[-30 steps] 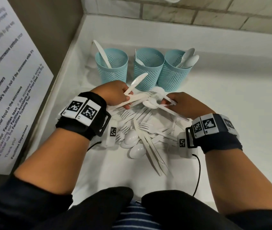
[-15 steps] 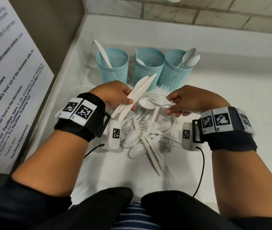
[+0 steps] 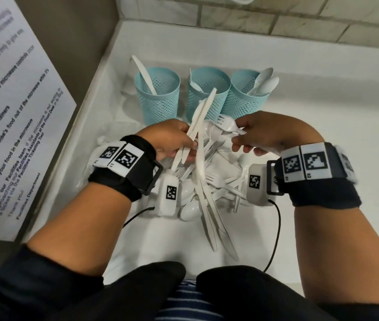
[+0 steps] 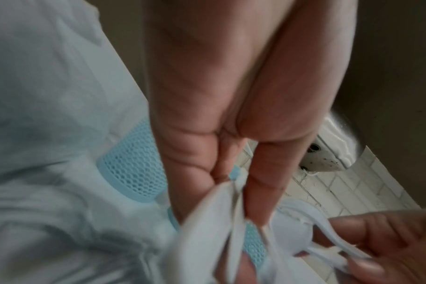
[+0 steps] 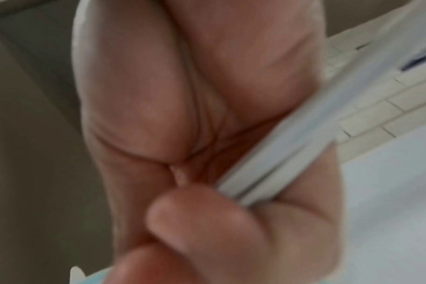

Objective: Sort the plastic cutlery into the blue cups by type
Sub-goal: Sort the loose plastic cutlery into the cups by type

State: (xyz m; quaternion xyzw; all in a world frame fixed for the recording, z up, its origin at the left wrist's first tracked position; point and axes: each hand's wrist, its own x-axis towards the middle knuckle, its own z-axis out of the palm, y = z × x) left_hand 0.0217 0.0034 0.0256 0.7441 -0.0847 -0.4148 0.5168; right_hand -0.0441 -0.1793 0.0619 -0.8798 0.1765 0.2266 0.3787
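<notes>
The left hand (image 3: 172, 140) grips several knives (image 3: 201, 117); the right hand (image 3: 265, 133) pinches a fork (image 3: 226, 126), near the three cups (image 3: 157, 93).

White counter (image 3: 322, 158), set in a corner, tiled wall at 12 o'clock, brown panel at 9. Three blue mesh cups standing in a row toward 12: left cup (image 3: 158, 98) with one knife, middle cup (image 3: 207, 89) with one piece I can't identify, right cup (image 3: 241, 100) with two spoons. Loose pile of white cutlery (image 3: 209, 188) at centre just at 6 of the cups, forks, spoons and knives overlapping, two knives (image 3: 216, 225) trailing toward 6.
</notes>
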